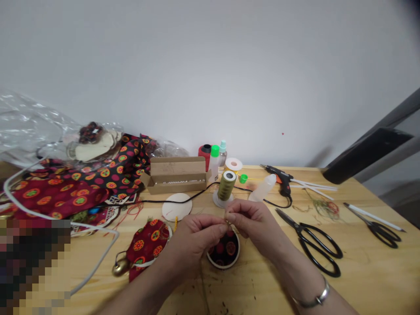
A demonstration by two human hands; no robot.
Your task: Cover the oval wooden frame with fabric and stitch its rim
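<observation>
My left hand point(205, 234) and my right hand point(249, 221) meet over the table, thumb and forefinger of each pinched on a thin olive thread point(205, 286). One length of it hangs down below my left hand. Just under my fingers lies a round black fabric-covered disc point(225, 251) with red motifs and a pale rim, partly covered by my hands. Beyond them stands a spool of olive thread point(226, 188). Left of my left hand is a dark red patterned fabric piece point(147, 243) with a brass bell point(121, 266).
Black-handled scissors point(320, 249) lie at the right, with smaller scissors point(382, 232) farther over. A glue gun point(278, 177), a cardboard box point(177, 181) and a glue bottle point(214, 164) line the back. Patterned fabric point(127, 166) and a white cable point(95, 227) occupy the left.
</observation>
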